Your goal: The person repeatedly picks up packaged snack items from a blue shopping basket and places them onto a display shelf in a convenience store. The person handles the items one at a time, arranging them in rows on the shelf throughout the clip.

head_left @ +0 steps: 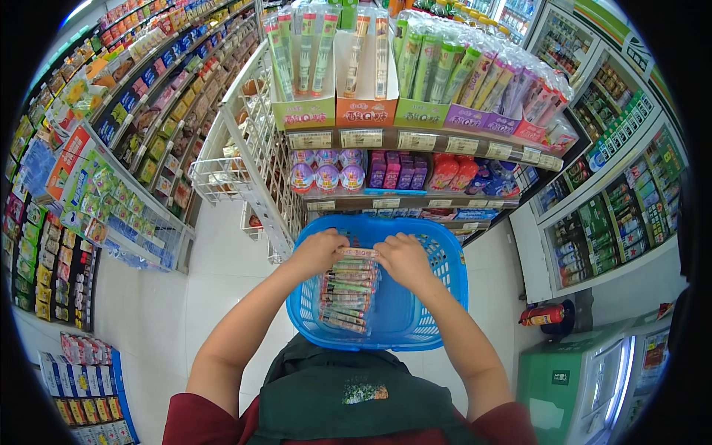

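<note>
My left hand (pixel 322 250) and my right hand (pixel 406 258) grip opposite ends of one slim candy stick pack (pixel 359 253), which lies crosswise over a blue plastic basket (pixel 456 311). Below it, a row of several similar wrapped candy sticks (pixel 346 295) fills the left side of the basket, laid roughly parallel. The basket's right side shows its bare blue floor. Above the basket stands a shelf with an orange open-top display carton (pixel 366 111) holding a few upright sticks. Beside it, a green carton (pixel 303 114) holds several more.
Right of these, more cartons of candy tubes (pixel 439 78) crowd the shelf. Purple toy eggs (pixel 327 177) sit one level lower. A white wire rack (pixel 245 111) juts out on the left. Drinks fridges (pixel 606 222) and a fire extinguisher (pixel 542 316) stand right; snack shelves (pixel 139 100) run along the left.
</note>
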`<state>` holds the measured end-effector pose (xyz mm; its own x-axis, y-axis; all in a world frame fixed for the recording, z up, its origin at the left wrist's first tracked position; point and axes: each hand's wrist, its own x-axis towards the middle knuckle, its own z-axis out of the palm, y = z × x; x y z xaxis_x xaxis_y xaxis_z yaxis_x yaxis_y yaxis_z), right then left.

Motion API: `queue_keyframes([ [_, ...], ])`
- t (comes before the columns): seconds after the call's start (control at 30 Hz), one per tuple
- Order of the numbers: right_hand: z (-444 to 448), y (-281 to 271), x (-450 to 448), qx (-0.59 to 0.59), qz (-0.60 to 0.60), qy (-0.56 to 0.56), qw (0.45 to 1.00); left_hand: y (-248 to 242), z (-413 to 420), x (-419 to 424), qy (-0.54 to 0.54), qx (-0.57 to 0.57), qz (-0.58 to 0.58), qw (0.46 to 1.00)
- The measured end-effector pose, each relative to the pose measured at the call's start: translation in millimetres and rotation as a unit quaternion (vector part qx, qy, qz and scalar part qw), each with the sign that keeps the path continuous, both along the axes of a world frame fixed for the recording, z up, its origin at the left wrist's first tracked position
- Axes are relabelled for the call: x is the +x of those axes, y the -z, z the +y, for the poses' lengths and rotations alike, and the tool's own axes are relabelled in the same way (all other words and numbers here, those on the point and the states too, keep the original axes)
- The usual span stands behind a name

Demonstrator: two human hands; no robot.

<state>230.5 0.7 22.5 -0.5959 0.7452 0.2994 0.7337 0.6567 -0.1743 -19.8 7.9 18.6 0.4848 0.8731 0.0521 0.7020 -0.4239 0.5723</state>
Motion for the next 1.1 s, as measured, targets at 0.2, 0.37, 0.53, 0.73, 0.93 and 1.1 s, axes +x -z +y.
queue_keyframes([
  [0.2, 1.7, 58.6, -3.0, -0.07, -0.035, 0.011, 0.997, 42.8, 1.4, 15.7, 0.002, -0.022, 0.183, 0.983],
  [0.37, 6.3, 77.1, -7.6, -0.147, -0.06, 0.037, 0.987, 67.8, 7.2, 15.4, 0.002, -0.086, 0.257, 0.963],
  [0.53, 7.0, 82.5, -7.4, -0.181, -0.078, 0.056, 0.979, 76.7, 4.7, 4.3, -0.021, -0.072, 0.216, 0.974],
  [0.73, 5.5, 57.4, -15.2, -0.16, -0.051, 0.021, 0.986, 29.7, -6.2, 9.7, -0.01, -0.016, 0.121, 0.992],
  [0.93, 20.5, -23.5, -35.0, -0.06, 0.105, -0.03, 0.992, -72.6, -10.7, 27.0, -0.04, 0.137, -0.126, 0.982],
  [1.1, 40.9, -150.8, -66.1, 0.063, 0.33, -0.083, 0.938, -169.5, 2.6, 22.2, -0.128, 0.322, -0.262, 0.901],
])
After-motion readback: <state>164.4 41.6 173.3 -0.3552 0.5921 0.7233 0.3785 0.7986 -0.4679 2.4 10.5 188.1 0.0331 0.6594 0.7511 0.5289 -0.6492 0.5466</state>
